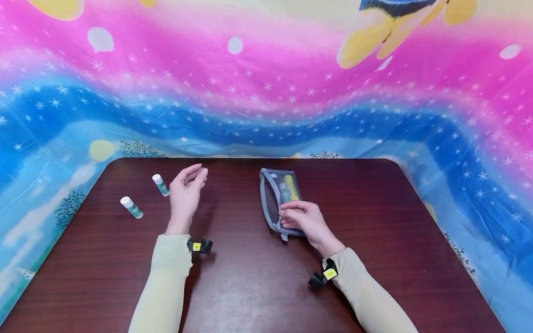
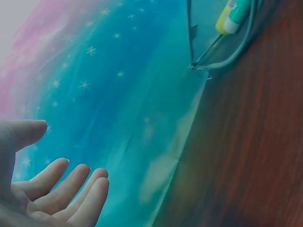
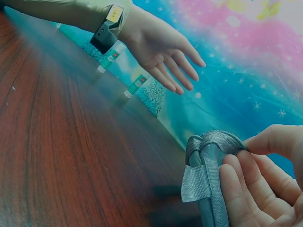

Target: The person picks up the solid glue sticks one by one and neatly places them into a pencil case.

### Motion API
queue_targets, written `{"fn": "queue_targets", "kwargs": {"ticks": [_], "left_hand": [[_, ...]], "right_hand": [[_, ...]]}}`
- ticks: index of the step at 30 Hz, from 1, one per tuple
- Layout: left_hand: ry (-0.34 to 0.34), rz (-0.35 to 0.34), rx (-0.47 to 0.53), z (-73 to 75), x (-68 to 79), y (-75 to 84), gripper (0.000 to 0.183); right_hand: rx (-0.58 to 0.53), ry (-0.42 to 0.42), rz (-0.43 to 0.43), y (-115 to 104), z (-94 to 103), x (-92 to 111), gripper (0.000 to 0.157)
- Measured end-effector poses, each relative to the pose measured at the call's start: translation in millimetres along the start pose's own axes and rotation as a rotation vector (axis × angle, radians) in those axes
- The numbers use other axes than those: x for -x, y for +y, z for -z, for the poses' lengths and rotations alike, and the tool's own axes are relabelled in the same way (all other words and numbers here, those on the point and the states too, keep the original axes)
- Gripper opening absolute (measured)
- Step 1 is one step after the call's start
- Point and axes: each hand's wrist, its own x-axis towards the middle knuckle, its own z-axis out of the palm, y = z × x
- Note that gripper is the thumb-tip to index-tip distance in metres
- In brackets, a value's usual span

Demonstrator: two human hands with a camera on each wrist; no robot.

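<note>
A grey see-through zip pouch (image 1: 265,208) lies on the table with its zipped mouth gaping. Inside it, through the mesh, show a yellow tube (image 1: 292,186) and a green-labelled stick (image 1: 285,192). My right hand (image 1: 307,221) pinches the pouch's zipper edge between thumb and fingers; the right wrist view shows this grip near a fabric tab (image 3: 195,183). Above the table, left of the pouch, my left hand (image 1: 185,196) is raised with nothing in it, its fingers loosely extended in the left wrist view. Two glue sticks (image 1: 160,185) (image 1: 131,207) with white caps stand beyond it to the left.
The dark reddish wooden table (image 1: 241,277) has rounded far corners. A pink and blue snowflake-patterned cloth (image 1: 266,101) hangs behind it and along both sides. Each wrist wears a black camera band (image 1: 200,246) over a pale sleeve (image 1: 164,282).
</note>
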Motion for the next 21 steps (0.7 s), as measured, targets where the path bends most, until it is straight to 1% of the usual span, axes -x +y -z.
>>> {"fn": "queue_targets", "kwargs": {"ticks": [4,11,13,18,21], "left_hand": [[0.017,0.001,0.038,7.1,-0.4,5.4,0.045],[0.05,0.026,0.052,19.1,-1.4,13.7,0.046],[0.07,0.027,0.072,22.8,-1.6,15.6,0.045],[0.137,0.021,0.166,32.0,-3.2,18.2,0.041],[0.17,0.013,0.199,36.5,-4.8,18.7,0.041]], "right_hand": [[-0.003,0.002,0.002,0,0.0,0,0.022],[0.001,0.007,0.008,0,-1.0,0,0.021],[0.002,0.007,0.008,0,-1.0,0,0.021],[0.002,0.009,0.008,0,-0.6,0,0.021],[0.003,0.004,0.009,0,-0.3,0,0.022]]}}
